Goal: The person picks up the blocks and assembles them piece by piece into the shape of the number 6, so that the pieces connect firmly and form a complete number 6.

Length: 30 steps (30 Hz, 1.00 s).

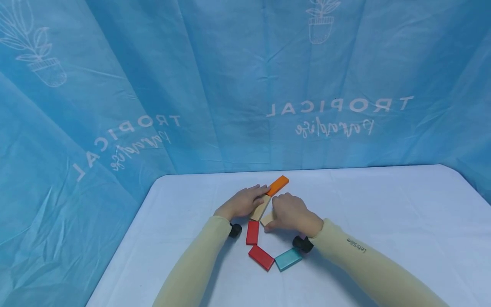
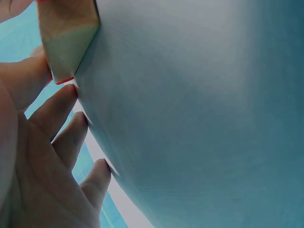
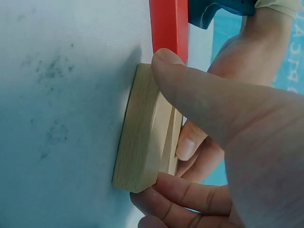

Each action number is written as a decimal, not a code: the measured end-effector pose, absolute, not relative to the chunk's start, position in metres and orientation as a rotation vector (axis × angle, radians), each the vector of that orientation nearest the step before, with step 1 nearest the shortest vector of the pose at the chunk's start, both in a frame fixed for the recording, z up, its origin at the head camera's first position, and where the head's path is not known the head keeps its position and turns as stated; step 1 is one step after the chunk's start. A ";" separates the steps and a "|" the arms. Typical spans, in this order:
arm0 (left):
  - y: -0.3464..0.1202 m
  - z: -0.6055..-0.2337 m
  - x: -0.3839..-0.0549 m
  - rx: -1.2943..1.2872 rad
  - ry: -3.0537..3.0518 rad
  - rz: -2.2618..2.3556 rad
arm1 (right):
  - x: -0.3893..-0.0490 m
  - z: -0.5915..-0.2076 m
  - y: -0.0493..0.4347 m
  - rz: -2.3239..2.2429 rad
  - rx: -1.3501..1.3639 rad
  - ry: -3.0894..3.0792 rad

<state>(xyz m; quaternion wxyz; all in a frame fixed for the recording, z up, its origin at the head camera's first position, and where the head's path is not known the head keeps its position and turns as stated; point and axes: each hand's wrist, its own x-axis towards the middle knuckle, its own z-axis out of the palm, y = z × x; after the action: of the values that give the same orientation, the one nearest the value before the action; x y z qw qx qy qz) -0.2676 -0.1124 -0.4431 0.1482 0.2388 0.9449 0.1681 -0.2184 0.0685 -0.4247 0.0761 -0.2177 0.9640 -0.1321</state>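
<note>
My right hand [image 1: 289,213] pinches a plain wooden block [image 3: 135,133] at its two ends, thumb at one and fingertips at the other. This block lies on the table at a slant beside a second plain wooden block [image 1: 260,209]. Over that second block rests my left hand [image 1: 242,203], thumb touching it and the other fingers stretched toward the orange block [image 1: 278,185]. In the left wrist view, several fingertips [image 2: 98,166] of the left hand touch the tabletop. The second block's far end meets the orange block; its near end meets a red block [image 1: 252,232].
A second red block [image 1: 261,257] and a teal block [image 1: 288,259] continue the curved row toward the front. White cloth covers the table [image 1: 383,221]. Blue printed curtains [image 1: 238,85] hang behind and at the left. Each wrist wears a dark camera [image 1: 303,244].
</note>
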 end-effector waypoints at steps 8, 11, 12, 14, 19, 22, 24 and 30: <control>-0.112 -0.443 -0.268 0.697 2.714 0.480 | -0.217 -0.422 0.068 -0.390 -0.630 2.890; -0.112 -0.443 -0.269 0.696 2.716 0.475 | -0.215 -0.421 0.067 -0.400 -0.618 2.881; -0.112 -0.444 -0.269 0.696 2.716 0.472 | -0.215 -0.421 0.067 -0.403 -0.615 2.877; -0.112 -0.444 -0.269 0.698 2.717 0.470 | -0.214 -0.421 0.067 -0.409 -0.605 2.867; -0.112 -0.444 -0.268 0.694 2.714 0.469 | -0.213 -0.422 0.068 -0.407 -0.589 2.851; -0.111 -0.444 -0.268 0.687 2.718 0.465 | -0.213 -0.422 0.069 -0.395 -0.597 2.846; -0.111 -0.444 -0.268 0.684 2.720 0.469 | -0.212 -0.422 0.070 -0.395 -0.607 2.840; -0.111 -0.444 -0.267 0.675 2.717 0.472 | -0.212 -0.420 0.074 -0.452 -0.614 2.821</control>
<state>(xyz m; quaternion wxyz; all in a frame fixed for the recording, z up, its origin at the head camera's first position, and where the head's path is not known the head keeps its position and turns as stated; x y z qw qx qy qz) -0.2669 -0.1108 -0.4443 0.1505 0.2350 0.9461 0.1643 -0.2119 0.0735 -0.4204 0.1093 -0.2088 0.9596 -0.1538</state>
